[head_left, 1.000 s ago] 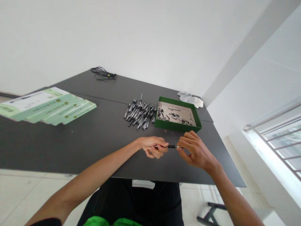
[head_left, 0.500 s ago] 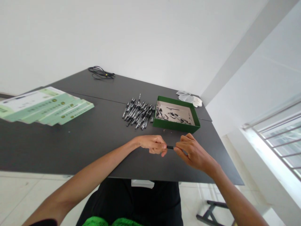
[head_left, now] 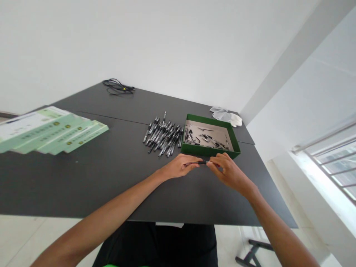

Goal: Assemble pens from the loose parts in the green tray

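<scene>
Between my two hands is a dark pen (head_left: pixel 202 162), lying roughly level just in front of the green box (head_left: pixel 194 150). My left hand (head_left: pixel 180 165) pinches its left part between thumb and fingers. At the other end, my right hand (head_left: pixel 224 169) grips it with the fingertips, which hide that end. Inside the box lie several loose pen parts (head_left: pixel 213 141), black and clear. A heap of clear and black pens (head_left: pixel 163 136) lies on the table, left of the box and beyond my left hand.
A fanned stack of green and white printed sheets (head_left: pixel 63 129) lies on the dark table (head_left: pixel 116 159) at the left. Coiled black cable (head_left: pixel 118 87) rests at the back edge. White gloves (head_left: pixel 226 116) lie behind the box, near the wall.
Both hands have moved away from me, toward the box, with the pen. My left fingers have gone from a curled fist to a flatter pinch, showing more of the pen.
</scene>
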The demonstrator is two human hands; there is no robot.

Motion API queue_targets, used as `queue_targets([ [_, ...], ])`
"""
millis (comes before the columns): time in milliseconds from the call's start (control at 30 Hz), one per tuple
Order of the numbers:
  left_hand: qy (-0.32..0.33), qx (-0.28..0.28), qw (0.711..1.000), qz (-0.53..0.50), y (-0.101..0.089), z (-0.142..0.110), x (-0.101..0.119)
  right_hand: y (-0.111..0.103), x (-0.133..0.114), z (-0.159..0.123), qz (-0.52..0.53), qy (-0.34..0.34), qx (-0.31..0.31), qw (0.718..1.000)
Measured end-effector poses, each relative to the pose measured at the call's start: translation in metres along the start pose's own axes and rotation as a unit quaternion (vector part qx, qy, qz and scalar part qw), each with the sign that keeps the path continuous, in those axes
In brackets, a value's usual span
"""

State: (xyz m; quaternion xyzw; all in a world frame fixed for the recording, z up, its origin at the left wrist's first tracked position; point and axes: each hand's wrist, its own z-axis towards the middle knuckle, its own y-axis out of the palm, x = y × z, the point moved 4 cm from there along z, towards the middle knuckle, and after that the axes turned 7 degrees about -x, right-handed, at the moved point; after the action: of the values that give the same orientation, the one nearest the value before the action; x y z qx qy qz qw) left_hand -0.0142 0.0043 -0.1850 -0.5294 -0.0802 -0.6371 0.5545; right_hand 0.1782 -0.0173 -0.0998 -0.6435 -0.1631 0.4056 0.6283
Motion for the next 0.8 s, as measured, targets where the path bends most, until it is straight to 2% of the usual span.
queue_targets([
  [133,-0.071,0.149,0.986,0.024,-0.011,-0.004,-0.012,-0.019,0.043,0.048,0.07,0.006,0.029,0.997],
  [200,-0.109,0.199,0.973,0.03,-0.018,-0.006,-0.019,-0.022,0.074,0.08,0.035,0.056,0.043,0.997],
  [267,-0.136,0.231,0.963,0.021,-0.023,-0.007,-0.026,-0.013,0.101,0.113,-0.045,0.117,-0.017,0.992],
  [333,-0.154,0.25,0.956,0.004,-0.027,-0.007,-0.034,0.003,0.114,0.143,-0.055,0.114,-0.057,0.99],
  [467,-0.171,0.259,0.95,-0.025,-0.029,-0.007,-0.043,0.039,0.111,0.183,-0.063,0.084,-0.109,0.988],
  [567,-0.177,0.259,0.949,-0.039,-0.029,-0.007,-0.046,0.056,0.103,0.2,-0.074,0.087,-0.127,0.985],
  [633,-0.179,0.26,0.948,-0.045,-0.028,-0.008,-0.047,0.057,0.105,0.204,-0.081,0.104,-0.125,0.983],
  [700,-0.174,0.261,0.948,-0.051,-0.027,-0.009,-0.048,0.049,0.116,0.202,-0.089,0.13,-0.108,0.982],
  [800,-0.16,0.264,0.949,-0.067,-0.026,-0.01,-0.051,0.025,0.147,0.188,-0.105,0.183,-0.071,0.975],
])
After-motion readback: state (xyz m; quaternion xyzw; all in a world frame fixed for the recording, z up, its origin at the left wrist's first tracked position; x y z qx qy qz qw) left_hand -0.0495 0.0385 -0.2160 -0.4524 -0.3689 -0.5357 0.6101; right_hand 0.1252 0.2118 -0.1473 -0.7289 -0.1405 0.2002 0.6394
